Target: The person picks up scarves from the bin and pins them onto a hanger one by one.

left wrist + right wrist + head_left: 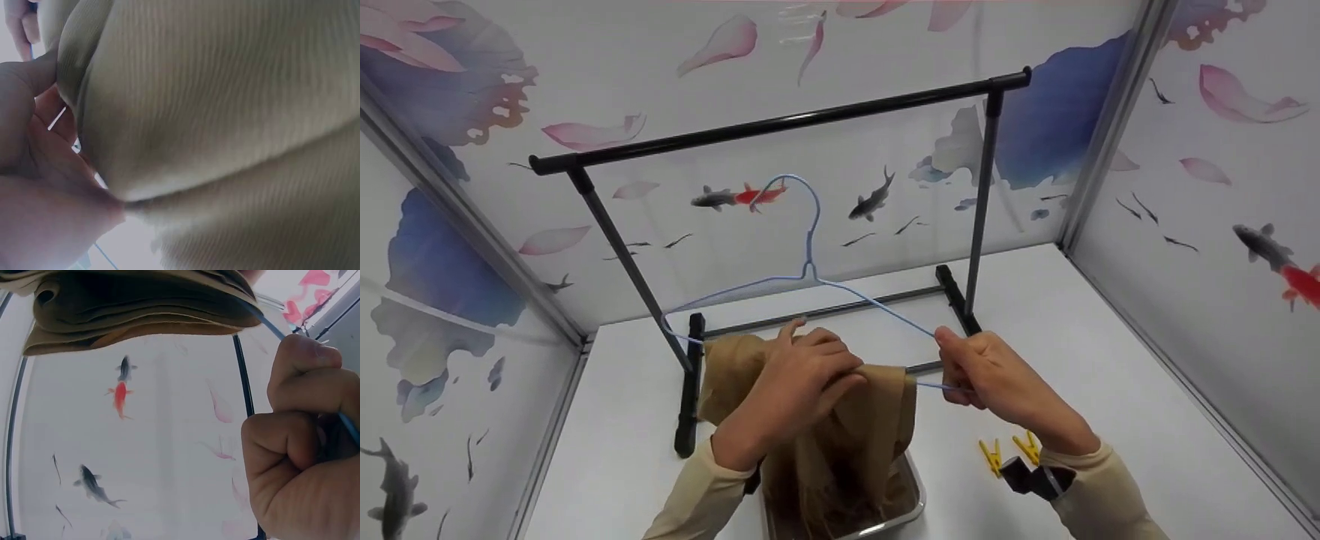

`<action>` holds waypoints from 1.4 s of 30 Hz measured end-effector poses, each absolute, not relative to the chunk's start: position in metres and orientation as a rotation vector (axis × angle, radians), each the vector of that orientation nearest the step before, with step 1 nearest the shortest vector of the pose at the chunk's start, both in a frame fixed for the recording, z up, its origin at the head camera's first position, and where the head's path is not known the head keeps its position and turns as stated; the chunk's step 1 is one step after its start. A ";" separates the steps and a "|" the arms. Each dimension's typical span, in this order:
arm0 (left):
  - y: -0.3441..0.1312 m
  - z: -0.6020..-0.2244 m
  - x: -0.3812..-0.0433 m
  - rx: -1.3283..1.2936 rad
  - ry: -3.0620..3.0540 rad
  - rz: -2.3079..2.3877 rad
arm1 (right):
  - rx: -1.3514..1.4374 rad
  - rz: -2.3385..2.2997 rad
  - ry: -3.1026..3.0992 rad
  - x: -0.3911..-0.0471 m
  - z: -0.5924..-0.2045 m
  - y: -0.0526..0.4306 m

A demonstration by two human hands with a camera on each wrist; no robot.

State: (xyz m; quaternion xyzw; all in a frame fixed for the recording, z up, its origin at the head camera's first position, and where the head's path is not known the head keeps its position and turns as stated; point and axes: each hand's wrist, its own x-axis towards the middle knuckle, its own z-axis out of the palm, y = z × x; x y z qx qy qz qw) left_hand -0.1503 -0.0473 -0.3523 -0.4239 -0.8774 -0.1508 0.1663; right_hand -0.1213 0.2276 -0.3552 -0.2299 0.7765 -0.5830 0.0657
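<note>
Left hand (799, 375) bunches the tan ribbed cloth (877, 420) over the thin blue wire hanger (810, 277), right hand (990, 375) fisted on its end, draped but not yet on the black rail (780, 124).

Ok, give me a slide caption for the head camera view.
Left hand grips tan garment draped on blue wire hanger, right hand pinching its corner.
</note>
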 end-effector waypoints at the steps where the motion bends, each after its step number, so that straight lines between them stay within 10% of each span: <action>1: -0.045 -0.350 -0.149 -1.197 -2.492 -0.418 | -0.701 -1.763 2.344 -0.122 -0.355 0.226; 19: -0.027 -0.346 -0.148 -1.229 -2.435 -0.362 | -0.569 -1.491 2.471 -0.137 -0.355 0.214; 42: -0.156 -0.328 -0.169 -0.934 -2.441 -0.547 | -0.650 -1.481 2.362 -0.143 -0.344 0.257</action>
